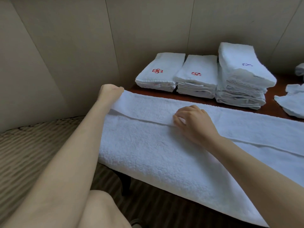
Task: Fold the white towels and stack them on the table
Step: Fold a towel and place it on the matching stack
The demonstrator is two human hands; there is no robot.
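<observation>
Towel (148,145) spread lengthwise on the table (205,97), both hands on it.

The towel is folded along its length, the upper layer's edge running as a seam under the right hand (192,122); its near side hangs over the table's front edge. Right hand rests mid-towel, fingers curled, pinching the seam edge. Left hand (110,91) is at the towel's far-left corner, fingers curled around the end; the grip itself is partly hidden behind the wrist. Beyond the right hand stand three stacks of folded towels: one with a red emblem (160,72), a second with a red emblem (196,76), just beside it, and a taller one with a blue mark (241,74). Right of these lies a crumpled cloth (291,102). Floor (32,145) under the left arm is striped.
</observation>
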